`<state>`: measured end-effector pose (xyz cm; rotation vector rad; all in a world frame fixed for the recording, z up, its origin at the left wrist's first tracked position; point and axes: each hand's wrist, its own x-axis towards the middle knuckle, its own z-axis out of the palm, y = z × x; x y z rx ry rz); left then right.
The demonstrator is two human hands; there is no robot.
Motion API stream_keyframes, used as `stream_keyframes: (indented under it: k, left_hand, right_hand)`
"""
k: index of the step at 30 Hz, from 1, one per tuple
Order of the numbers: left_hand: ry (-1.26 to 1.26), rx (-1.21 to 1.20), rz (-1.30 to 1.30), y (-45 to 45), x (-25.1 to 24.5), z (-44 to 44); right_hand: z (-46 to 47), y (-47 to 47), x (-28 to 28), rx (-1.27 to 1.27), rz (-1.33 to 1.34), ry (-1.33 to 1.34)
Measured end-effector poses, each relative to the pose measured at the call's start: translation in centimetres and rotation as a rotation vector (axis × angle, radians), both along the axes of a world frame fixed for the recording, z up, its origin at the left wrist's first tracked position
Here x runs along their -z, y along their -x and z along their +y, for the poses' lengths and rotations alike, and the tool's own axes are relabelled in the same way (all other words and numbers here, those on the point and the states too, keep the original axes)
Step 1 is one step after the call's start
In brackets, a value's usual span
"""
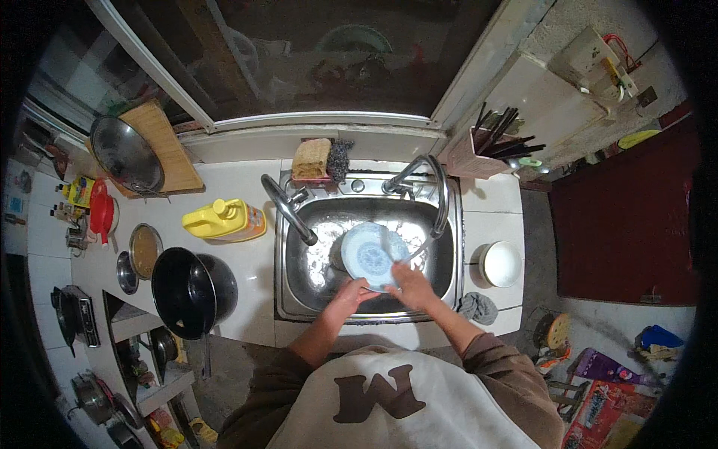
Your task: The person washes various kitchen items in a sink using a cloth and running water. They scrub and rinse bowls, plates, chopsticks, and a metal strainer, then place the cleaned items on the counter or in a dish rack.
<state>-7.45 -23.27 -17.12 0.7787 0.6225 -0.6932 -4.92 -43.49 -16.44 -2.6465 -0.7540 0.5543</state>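
Observation:
A light blue patterned plate (367, 247) is tilted above the basin of a stainless steel sink (305, 292). My left hand (349, 297) grips the plate's near edge. My right hand (412, 285) is at the plate's near right edge, its fingers touching or just over the rim; whether it grips the rim cannot be told. From the right curved faucet (440, 193) a stream of water runs down beside the right hand. The left faucet (289, 210) arches over the basin's left side.
A yellow jug (224, 220) and a black pan (185, 294) stand left of the sink. Right of it are white bowls (502, 264), a grey cloth (478, 308) and a chopstick holder (477, 157). A sponge (311, 159) and a scouring pad (339, 160) lie behind it.

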Motion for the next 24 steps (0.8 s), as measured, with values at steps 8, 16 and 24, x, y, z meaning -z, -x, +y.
stream_keyframes:
  k: [8,16,24]
  left_hand:
    - [-0.936,0.260,-0.403,-4.8,-1.5,-2.4]
    - [-1.403,0.662,-1.125,-4.1,-2.2,-8.4]
    - [-0.963,0.408,-0.667,-7.8,9.4,-5.6]
  right_hand:
    - [3.1,0.3,-0.4,0.304,0.003,-0.477]
    - [3.7,2.5,3.5,0.991,0.350,-1.017]
    - [1.1,2.7,-2.6,1.068,0.703,-0.889]
